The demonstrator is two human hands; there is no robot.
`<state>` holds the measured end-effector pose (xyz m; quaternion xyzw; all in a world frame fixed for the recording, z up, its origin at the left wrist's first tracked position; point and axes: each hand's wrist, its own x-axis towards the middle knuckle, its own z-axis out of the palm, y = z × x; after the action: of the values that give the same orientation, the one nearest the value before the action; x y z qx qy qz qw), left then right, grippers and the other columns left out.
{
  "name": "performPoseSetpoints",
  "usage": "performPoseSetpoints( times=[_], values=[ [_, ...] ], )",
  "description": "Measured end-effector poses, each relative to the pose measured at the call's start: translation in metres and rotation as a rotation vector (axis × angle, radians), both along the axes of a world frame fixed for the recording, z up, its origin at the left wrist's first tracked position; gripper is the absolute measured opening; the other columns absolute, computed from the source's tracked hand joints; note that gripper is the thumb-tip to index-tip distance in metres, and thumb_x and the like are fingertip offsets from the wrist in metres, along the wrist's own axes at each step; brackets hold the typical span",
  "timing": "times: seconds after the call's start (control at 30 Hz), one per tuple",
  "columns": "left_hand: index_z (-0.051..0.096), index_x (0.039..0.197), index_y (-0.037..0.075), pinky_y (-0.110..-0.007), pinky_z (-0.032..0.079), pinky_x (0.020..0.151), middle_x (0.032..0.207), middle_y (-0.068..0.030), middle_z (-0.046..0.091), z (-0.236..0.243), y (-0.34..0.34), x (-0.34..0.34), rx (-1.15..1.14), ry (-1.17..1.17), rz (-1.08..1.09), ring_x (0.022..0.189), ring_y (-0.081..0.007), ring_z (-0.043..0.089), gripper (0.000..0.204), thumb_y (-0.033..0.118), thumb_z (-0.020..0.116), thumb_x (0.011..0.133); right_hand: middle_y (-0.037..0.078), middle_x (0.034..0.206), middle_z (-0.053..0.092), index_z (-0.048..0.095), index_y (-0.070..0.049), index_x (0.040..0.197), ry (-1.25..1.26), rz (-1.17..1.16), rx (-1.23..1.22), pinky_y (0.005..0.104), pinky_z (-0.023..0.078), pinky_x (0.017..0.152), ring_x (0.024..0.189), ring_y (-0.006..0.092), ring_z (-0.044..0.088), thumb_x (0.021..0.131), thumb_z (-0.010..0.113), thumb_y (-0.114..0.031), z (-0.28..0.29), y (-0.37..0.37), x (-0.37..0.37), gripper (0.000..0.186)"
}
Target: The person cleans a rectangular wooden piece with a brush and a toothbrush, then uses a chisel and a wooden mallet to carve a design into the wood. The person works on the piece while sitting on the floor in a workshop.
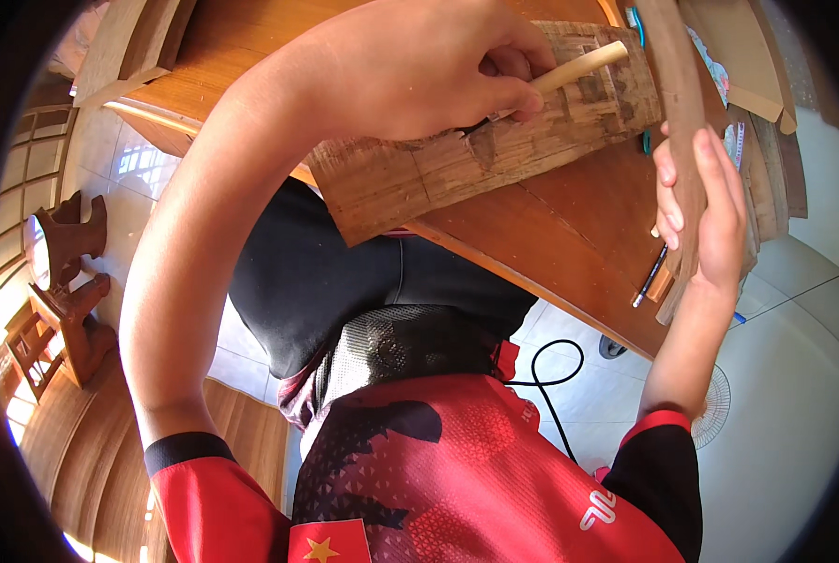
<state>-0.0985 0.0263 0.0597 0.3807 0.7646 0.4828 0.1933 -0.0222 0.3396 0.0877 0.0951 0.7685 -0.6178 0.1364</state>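
My left hand (438, 75) is closed around a slim tool with a pale wooden handle (584, 66). Its dark narrow tip (474, 126) points down to the left, close to a rough brown wooden board (391, 188). Whether the tip touches the board I cannot tell. The board has dark marks and patches on its face, and its near-left corner hangs past the table edge over my lap. On the right, my right hand (715, 211) grips a long brown wooden stick (682, 84), fingers on both sides of it. The stick's far end runs out of the top of the view.
The brown wooden table (551, 235) holds a dark pencil (651, 275) near the stick. Cardboard (743, 56) and wood pieces (781, 169) are at the right. A wooden block (138, 47) stands far left. A black cable (553, 394) loops over the tiled floor, near a fan (713, 413).
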Motion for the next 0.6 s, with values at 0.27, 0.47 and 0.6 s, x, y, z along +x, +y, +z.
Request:
performPoseSetpoints(
  times=[0.27,0.47,0.6],
  values=[
    [0.074,0.119,-0.005,-0.042,0.061,0.081,0.098,-0.0234,0.08,0.0,0.004,0.007,-0.047,0.059,0.05,0.088,-0.0354,0.078,0.03,0.018,0.071,0.1,0.004,0.089,0.058,0.06,-0.001,0.127,-0.166,0.054,0.102,0.0218,0.038,0.039,0.052,0.0037,0.047,0.116,0.052,-0.04,0.005,0.0,-0.001,0.042],
    [0.074,0.117,-0.004,-0.042,0.06,0.078,0.097,-0.0214,0.08,0.007,0.005,0.01,-0.103,-0.023,0.088,0.086,-0.0345,0.077,0.027,0.017,0.072,0.1,0.004,0.088,0.058,0.059,-0.001,0.129,-0.103,0.057,0.014,0.0209,0.037,0.038,0.051,0.0035,0.046,0.115,0.053,-0.039,0.003,0.007,-0.002,0.041],
    [0.073,0.115,-0.003,-0.042,0.059,0.078,0.096,-0.0212,0.079,0.026,0.02,0.001,-0.324,-0.173,0.107,0.086,-0.0348,0.076,0.026,0.018,0.072,0.1,0.003,0.086,0.057,0.059,-0.001,0.128,-0.051,0.059,0.034,0.0208,0.037,0.038,0.051,0.0034,0.045,0.115,0.053,-0.039,0.007,0.008,-0.003,0.042]
  ],
)
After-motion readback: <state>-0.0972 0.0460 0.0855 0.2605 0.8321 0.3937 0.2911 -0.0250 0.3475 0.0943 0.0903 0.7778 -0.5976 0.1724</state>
